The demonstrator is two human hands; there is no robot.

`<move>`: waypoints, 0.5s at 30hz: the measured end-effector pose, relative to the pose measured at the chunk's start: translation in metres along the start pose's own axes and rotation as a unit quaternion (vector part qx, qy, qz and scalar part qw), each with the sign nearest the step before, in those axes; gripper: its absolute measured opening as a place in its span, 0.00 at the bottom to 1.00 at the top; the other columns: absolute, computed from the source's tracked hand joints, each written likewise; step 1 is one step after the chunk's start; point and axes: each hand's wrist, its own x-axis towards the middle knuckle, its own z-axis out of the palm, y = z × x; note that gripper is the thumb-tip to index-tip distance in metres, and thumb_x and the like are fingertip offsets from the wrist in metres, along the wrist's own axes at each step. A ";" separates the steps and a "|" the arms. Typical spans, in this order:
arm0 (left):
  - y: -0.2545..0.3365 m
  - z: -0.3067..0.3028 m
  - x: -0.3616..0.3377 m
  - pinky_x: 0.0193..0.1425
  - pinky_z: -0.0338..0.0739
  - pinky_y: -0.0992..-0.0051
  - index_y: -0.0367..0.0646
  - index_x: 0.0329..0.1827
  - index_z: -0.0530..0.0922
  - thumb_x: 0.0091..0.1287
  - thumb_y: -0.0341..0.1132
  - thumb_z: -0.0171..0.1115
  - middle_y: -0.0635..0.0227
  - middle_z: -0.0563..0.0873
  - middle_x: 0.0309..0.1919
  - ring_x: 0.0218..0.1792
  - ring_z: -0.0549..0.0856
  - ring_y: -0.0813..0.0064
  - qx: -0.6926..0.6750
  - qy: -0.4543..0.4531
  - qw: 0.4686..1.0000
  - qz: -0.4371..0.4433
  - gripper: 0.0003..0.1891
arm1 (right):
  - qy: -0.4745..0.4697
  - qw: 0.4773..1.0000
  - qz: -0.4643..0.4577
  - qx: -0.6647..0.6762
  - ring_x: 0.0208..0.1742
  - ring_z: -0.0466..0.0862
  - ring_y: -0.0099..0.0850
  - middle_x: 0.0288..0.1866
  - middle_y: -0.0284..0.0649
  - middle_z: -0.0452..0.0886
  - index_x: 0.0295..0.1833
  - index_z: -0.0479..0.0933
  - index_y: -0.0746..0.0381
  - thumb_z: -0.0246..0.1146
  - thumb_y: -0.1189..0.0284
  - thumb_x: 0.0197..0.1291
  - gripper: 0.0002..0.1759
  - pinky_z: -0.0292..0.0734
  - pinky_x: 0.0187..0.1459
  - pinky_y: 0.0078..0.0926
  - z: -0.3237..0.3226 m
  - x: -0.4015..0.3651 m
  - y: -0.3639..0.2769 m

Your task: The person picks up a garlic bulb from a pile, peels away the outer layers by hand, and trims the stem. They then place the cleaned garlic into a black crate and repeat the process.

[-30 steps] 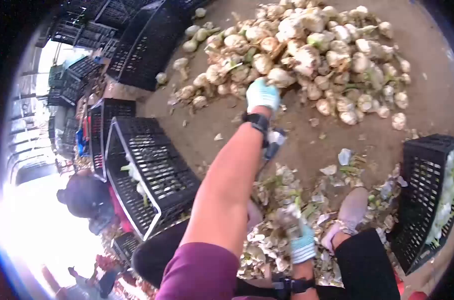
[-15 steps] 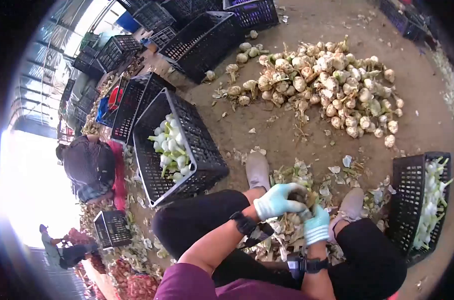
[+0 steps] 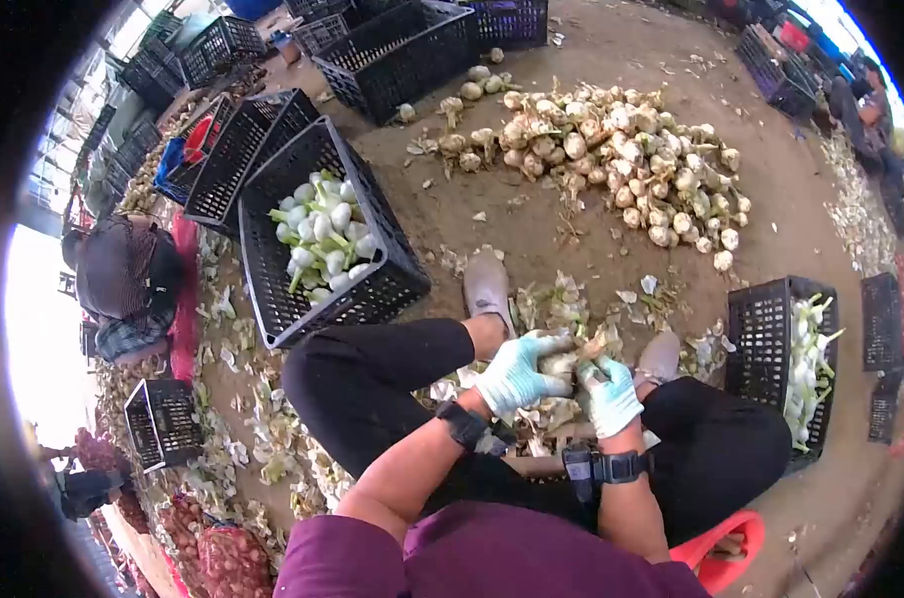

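My left hand (image 3: 520, 377), in a pale mint glove with dirty fingertips, is closed around one side of a garlic bulb (image 3: 562, 367) between my knees. My right hand (image 3: 611, 397), gloved alike, pinches at the bulb's other side, where loose brownish skin (image 3: 600, 344) sticks up. Fingers hide much of the bulb. Peeled skins (image 3: 557, 299) litter the ground beneath and around my hands. To the left, a black crate (image 3: 392, 284) holds white garlic bulbs (image 3: 322, 224) with green stems. Another black crate (image 3: 756, 334) at the right holds more stemmed white bulbs (image 3: 806, 369).
Ahead lies a heap of unpeeled garlic bulbs (image 3: 631, 149) on the dirt floor. More black crates (image 3: 397, 60) stand at the back. A person (image 3: 128, 279) is bent over at the left, near red mesh sacks (image 3: 233, 563). Another person (image 3: 866, 125) is at the far right.
The view has shifted, so crates and heap sit further left and higher. My hands remain together on the bulb, now slightly further apart, with loose skin showing between them.
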 end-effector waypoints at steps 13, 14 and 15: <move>-0.019 0.006 -0.016 0.41 0.77 0.71 0.36 0.59 0.60 0.53 0.39 0.61 0.59 0.75 0.47 0.42 0.78 0.67 -0.654 -0.050 0.749 -0.086 0.32 | 0.084 0.991 -0.105 -0.027 0.39 0.76 0.47 0.36 0.53 0.76 0.45 0.71 0.70 0.51 0.80 0.49 0.15 0.72 0.41 0.33 0.024 -0.008 -0.008; -0.020 0.008 -0.016 0.40 0.77 0.72 0.37 0.60 0.59 0.54 0.41 0.60 0.59 0.74 0.48 0.43 0.78 0.67 -0.662 -0.041 0.742 -0.095 0.32 | 0.119 0.985 -0.121 0.027 0.35 0.77 0.44 0.34 0.50 0.77 0.43 0.72 0.69 0.52 0.79 0.50 0.13 0.71 0.37 0.32 0.026 -0.006 -0.007; -0.018 0.011 -0.014 0.38 0.77 0.73 0.38 0.61 0.57 0.56 0.42 0.59 0.60 0.73 0.49 0.44 0.77 0.67 -0.669 -0.033 0.735 -0.104 0.33 | 0.153 0.975 -0.137 0.081 0.31 0.77 0.42 0.31 0.48 0.78 0.41 0.73 0.69 0.52 0.77 0.50 0.12 0.71 0.34 0.32 0.027 -0.004 -0.007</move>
